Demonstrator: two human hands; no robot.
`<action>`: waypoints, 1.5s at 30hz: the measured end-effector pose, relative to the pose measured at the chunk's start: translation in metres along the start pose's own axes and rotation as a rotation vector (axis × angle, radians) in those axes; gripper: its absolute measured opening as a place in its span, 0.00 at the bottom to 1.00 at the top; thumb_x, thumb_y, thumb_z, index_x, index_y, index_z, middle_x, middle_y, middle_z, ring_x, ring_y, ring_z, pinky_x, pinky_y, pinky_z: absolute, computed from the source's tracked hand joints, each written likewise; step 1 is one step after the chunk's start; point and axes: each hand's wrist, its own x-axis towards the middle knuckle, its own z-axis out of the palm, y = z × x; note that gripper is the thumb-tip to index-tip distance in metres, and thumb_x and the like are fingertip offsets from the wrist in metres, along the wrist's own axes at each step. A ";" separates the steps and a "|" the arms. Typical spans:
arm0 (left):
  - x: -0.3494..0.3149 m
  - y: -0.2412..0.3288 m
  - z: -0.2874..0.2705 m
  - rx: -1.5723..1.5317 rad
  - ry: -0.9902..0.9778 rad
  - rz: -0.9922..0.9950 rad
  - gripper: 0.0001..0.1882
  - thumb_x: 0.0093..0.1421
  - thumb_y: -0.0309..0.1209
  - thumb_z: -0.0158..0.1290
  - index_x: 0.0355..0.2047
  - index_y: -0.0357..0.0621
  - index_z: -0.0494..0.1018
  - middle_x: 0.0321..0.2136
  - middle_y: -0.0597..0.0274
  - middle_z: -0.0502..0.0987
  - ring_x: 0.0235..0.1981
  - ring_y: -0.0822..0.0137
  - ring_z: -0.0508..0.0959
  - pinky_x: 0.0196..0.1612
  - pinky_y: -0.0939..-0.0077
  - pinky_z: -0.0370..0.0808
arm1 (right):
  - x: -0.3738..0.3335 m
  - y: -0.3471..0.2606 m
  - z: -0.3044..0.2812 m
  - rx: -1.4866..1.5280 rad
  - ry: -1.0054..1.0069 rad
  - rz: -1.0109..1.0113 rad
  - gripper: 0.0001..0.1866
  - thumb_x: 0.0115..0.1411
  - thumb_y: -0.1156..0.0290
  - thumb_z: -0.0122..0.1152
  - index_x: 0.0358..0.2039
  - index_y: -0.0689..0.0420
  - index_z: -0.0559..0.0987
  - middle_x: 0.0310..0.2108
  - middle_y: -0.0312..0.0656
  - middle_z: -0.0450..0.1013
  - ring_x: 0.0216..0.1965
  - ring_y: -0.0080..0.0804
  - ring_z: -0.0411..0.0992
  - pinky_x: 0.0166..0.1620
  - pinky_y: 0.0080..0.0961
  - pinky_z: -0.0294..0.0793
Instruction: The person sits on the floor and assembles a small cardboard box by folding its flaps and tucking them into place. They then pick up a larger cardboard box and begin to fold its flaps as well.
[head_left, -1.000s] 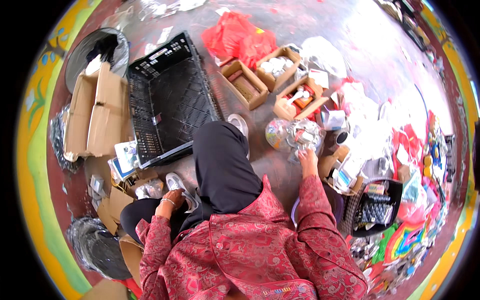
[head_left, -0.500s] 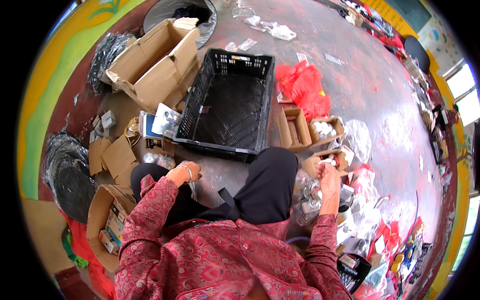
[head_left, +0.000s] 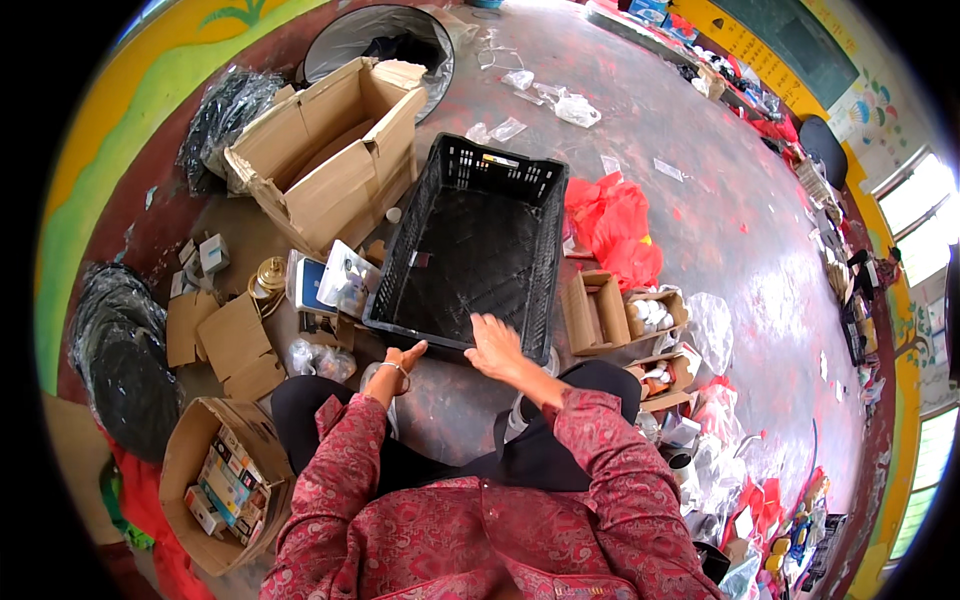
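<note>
A black plastic crate (head_left: 470, 240) lies on the floor in front of my knees, with a small scrap on its bottom. At its near rim my right hand (head_left: 497, 350) is stretched out, fingers apart and slightly blurred, holding nothing. Just outside the crate's near left corner is my left hand (head_left: 398, 366), a bracelet on its wrist. Its thumb points up and nothing shows in it. Beside that corner stand a white blister-like package (head_left: 346, 280) and a blue and white box (head_left: 308, 284).
Behind left stands a tall open cardboard box (head_left: 330, 170). Another cardboard box (head_left: 270, 520), holding small packages, is by my left knee. Right of the crate are a red plastic bag (head_left: 612, 225) and small open cartons (head_left: 596, 312). Plastic-wrapped clutter (head_left: 715, 450) lies farther right.
My right hand has come from the small cartons on the right to the crate's near rim. My left hand has moved slightly right, and the view has shifted.
</note>
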 end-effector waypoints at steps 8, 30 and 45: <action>0.001 0.020 0.041 -0.800 0.105 -0.352 0.52 0.42 0.55 0.59 0.60 0.46 0.46 0.59 0.48 0.51 0.54 0.40 0.59 0.47 0.38 0.63 | 0.030 0.060 0.040 -0.223 -0.721 0.145 0.18 0.38 0.63 0.65 0.31 0.59 0.78 0.33 0.48 0.75 0.39 0.41 0.74 0.40 0.36 0.71; 0.039 -0.034 0.084 -1.302 -0.024 -0.377 0.45 0.51 0.48 0.54 0.58 0.37 0.42 0.56 0.38 0.50 0.53 0.34 0.57 0.52 0.39 0.59 | -0.037 0.012 0.083 -0.196 -0.238 -0.264 0.08 0.43 0.70 0.53 0.19 0.59 0.79 0.26 0.50 0.76 0.30 0.42 0.76 0.24 0.36 0.73; 0.046 0.007 0.098 -1.426 0.063 -0.422 0.28 0.49 0.37 0.57 0.47 0.41 0.58 0.38 0.52 0.61 0.31 0.58 0.65 0.40 0.52 0.68 | -0.033 0.027 0.140 2.080 -0.129 1.283 0.21 0.53 0.68 0.50 0.48 0.59 0.65 0.55 0.40 0.59 0.54 0.37 0.59 0.56 0.42 0.53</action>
